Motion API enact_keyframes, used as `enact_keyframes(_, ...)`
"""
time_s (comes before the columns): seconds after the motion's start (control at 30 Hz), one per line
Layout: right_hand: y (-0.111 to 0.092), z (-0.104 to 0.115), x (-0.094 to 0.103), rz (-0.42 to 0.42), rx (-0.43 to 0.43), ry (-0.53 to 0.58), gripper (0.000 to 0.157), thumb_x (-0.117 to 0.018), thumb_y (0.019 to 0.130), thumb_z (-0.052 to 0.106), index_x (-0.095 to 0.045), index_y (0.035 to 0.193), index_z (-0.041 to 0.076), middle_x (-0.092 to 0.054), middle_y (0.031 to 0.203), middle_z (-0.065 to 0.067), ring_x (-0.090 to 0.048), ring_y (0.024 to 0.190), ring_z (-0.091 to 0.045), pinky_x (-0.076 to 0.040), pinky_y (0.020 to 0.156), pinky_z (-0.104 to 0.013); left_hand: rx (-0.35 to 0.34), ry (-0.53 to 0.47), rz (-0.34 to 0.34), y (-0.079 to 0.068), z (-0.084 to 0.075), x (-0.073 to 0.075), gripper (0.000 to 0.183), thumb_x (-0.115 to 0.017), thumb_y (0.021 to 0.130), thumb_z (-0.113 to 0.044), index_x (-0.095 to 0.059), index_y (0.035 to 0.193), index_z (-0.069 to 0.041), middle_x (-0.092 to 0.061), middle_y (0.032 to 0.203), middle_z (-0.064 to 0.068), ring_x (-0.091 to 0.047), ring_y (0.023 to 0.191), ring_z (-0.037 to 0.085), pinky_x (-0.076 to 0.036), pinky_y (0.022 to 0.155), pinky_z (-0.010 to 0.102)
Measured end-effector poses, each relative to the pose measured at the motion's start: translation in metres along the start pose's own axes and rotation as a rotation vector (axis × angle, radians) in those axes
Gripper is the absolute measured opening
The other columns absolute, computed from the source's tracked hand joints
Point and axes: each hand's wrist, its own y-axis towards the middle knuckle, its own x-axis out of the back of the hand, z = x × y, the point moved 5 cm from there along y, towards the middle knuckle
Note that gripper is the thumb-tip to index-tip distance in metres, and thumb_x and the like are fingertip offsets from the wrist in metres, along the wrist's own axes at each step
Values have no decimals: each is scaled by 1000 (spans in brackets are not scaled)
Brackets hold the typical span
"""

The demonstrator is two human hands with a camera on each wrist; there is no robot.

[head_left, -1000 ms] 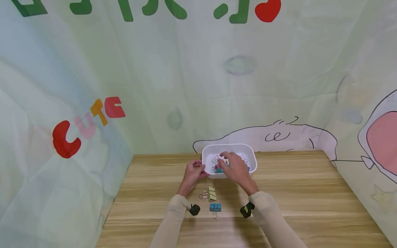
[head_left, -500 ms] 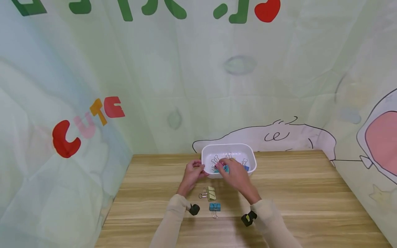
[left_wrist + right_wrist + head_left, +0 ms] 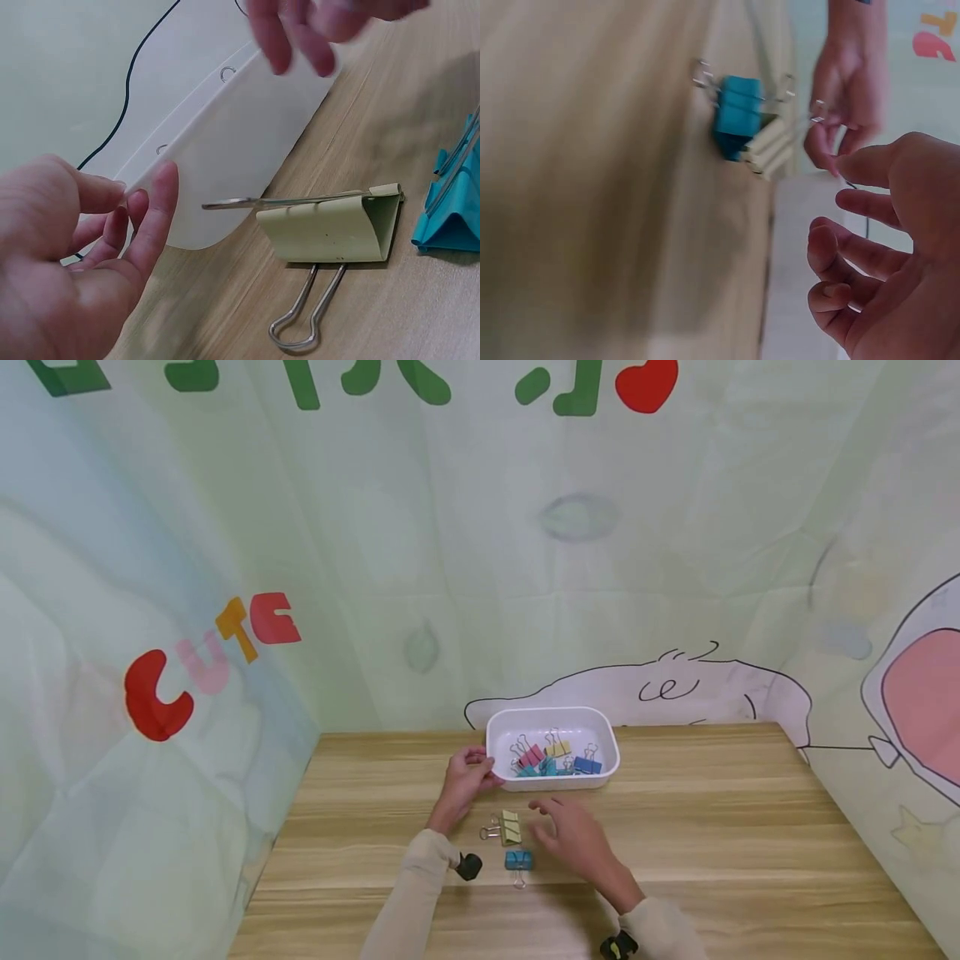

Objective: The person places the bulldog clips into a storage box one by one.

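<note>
My left hand (image 3: 460, 787) pinches the left rim of a white plastic box (image 3: 552, 783), thumb and fingers on either side of its edge in the left wrist view. Inside lie several binder clips, among them a pink clip (image 3: 531, 756), a yellow clip (image 3: 558, 749) and a blue clip (image 3: 588, 766). In front of the box, my right hand (image 3: 577, 843) hovers over the table with loosely bent fingers and nothing seen in them. Just left of it, a pale yellow binder clip (image 3: 326, 231) and a teal binder clip (image 3: 455, 199) rest on the wood.
The wooden table (image 3: 375, 852) meets a printed fabric backdrop (image 3: 480, 568) right behind the box. Fabric also hangs at the left and right sides. Bare wood spreads on both sides of the arms.
My right hand has come out of the box, back toward me and down beside the two clips on the table. The left hand has stayed at the box rim.
</note>
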Motion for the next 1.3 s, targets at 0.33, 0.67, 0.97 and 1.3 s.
enact_keyframes(0.33,-34,-1,-24,114,-17,38,28,-72,95,14,-71,123,11,-68,113,-6,-67,95,-25,-64,74,-44,0,4,-9,0,-2,0,34,-57,103,5,-47,133,17,-51,111,19,-67,87,29,-68,81,35)
enact_keyframes(0.67,-44,4,-39,181,-34,46,39,-77,88,14,-70,126,13,-65,118,-2,-67,95,-22,-63,71,-40,3,1,-18,1,0,1,33,-57,103,5,-47,133,16,-51,113,19,-67,88,30,-67,86,40)
enact_keyframes(0.97,-42,11,-39,124,5,-42,20,-85,84,15,-74,100,19,-65,102,3,-65,84,-15,-59,60,-34,1,-8,-18,0,2,2,33,-57,104,4,-47,134,15,-51,112,19,-67,84,26,-68,83,37)
enact_keyframes(1.3,-43,7,-39,137,-12,-53,14,-84,86,19,-76,97,22,-65,93,9,-62,78,-10,-57,59,-30,6,-2,-15,1,2,0,34,-57,104,3,-47,134,15,-51,113,19,-67,81,24,-68,82,37)
